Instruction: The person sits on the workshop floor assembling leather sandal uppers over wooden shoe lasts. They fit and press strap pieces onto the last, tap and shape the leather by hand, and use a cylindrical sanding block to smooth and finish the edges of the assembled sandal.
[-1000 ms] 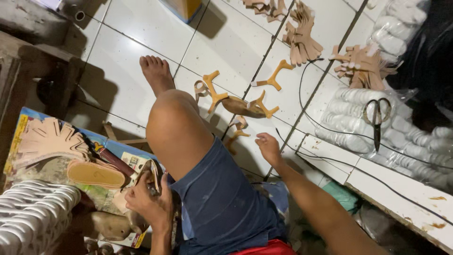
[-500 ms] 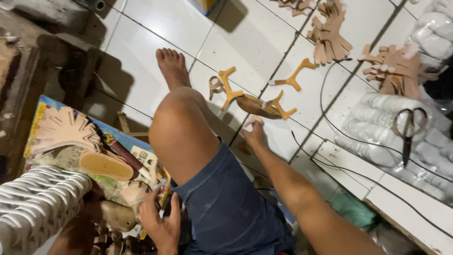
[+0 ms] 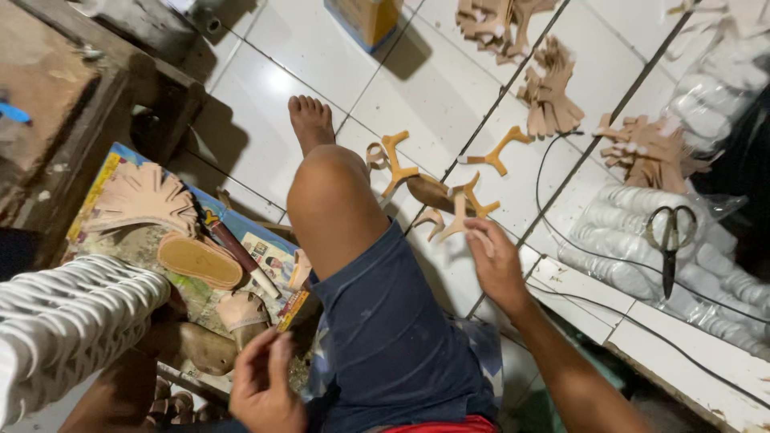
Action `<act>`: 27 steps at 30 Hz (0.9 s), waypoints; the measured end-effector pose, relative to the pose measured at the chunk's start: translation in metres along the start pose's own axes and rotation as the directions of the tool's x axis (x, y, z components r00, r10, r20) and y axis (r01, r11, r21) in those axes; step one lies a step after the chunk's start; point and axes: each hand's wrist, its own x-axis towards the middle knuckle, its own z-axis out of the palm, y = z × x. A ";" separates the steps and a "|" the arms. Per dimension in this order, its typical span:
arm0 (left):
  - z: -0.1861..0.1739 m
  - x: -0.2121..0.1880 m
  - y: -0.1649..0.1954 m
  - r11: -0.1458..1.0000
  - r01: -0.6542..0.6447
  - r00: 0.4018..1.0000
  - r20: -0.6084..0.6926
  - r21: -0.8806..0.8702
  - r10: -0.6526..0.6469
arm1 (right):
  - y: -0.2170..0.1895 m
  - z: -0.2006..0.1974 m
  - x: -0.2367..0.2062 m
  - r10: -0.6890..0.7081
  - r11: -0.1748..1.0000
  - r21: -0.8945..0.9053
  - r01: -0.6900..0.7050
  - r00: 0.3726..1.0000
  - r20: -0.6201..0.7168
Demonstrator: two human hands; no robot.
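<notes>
Right hand (image 3: pixel 496 263) loose-open, fingertips touching tan Y-shaped strap piece (image 3: pixel 453 218) on tiled floor (image 3: pixel 265 80); left hand (image 3: pixel 265 383) half-curled, holding nothing visible, near shoe sole (image 3: pixel 199 261). Clear bag (image 3: pixel 642 240) holds white pieces, scissors (image 3: pixel 670 240) on top

The right hand (image 3: pixel 496 265) is motion-blurred at its fingertips, so contact with the tan Y-shaped strap (image 3: pixel 453 216) just ahead cannot be told; the left hand (image 3: pixel 265 385) curls its palm away, contents hidden, wrist cut by the bottom edge; the person's knee (image 3: pixel 333 200) between them covers floor.
</notes>
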 end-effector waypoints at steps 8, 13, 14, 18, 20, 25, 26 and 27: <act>-0.010 -0.001 0.080 0.915 0.345 0.804 0.569 -0.209 -0.173 | -0.177 -0.024 -0.066 -0.408 0.869 0.417 0.268 0.864 0.295; -0.073 0.007 0.065 0.568 0.753 0.572 0.757 -0.331 -0.317 | -0.222 0.025 -0.104 -0.575 0.781 0.621 0.065 0.464 0.674; -0.087 0.004 0.060 0.566 0.712 0.626 0.741 -0.415 -0.243 | -0.224 0.033 -0.109 -0.604 0.770 0.636 0.052 0.380 0.700; -0.130 -0.001 0.062 0.253 0.627 0.729 0.670 -0.737 0.143 | -0.221 0.056 -0.124 -0.380 0.835 0.479 -0.273 0.345 0.858; -0.149 -0.006 0.076 0.238 0.605 0.759 0.640 -0.760 0.115 | -0.217 0.071 -0.132 -0.196 0.830 0.409 -0.379 0.490 0.850; -0.162 -0.030 0.117 0.739 0.309 0.910 0.411 -0.598 -0.048 | -0.229 0.083 -0.140 -0.258 0.814 0.488 -0.315 0.557 0.789; -0.162 -0.033 0.122 0.798 0.274 0.922 0.382 -0.537 -0.059 | -0.236 0.084 -0.140 -0.272 0.823 0.484 -0.298 0.543 0.795; -0.161 -0.035 0.126 0.850 0.236 0.934 0.351 -0.471 -0.065 | -0.243 0.086 -0.140 -0.288 0.830 0.483 -0.278 0.528 0.799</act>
